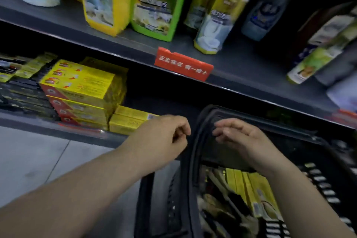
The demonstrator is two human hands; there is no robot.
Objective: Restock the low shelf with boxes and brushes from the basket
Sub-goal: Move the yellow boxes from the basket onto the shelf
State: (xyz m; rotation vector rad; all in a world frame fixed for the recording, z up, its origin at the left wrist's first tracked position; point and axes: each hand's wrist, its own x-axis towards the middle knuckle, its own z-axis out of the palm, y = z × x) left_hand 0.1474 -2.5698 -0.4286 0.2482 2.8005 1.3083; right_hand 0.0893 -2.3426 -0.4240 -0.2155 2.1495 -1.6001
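Observation:
A black plastic basket [148, 199] stands on the floor at lower right, its handle [195, 141] raised. Inside lie several yellow boxes [253, 187] and dark brush-like items [218, 205], blurred. My left hand [162, 137] hovers just left of the handle, fingers loosely curled, holding nothing. My right hand [243, 139] hangs over the basket's far end, fingers relaxed and empty. On the low shelf [48, 129] sit a stack of yellow-and-red boxes [81, 87], two flat yellow boxes [127, 120] beside it, and dark packaged brushes [21, 91] at far left.
The upper shelf [231, 67] holds yellow and green refill packs [160, 2], bottles [268, 6] and a red sign [183, 63] at its edge. Grey floor tiles [38, 160] lie at lower left. The low shelf is dark to the right of the flat boxes.

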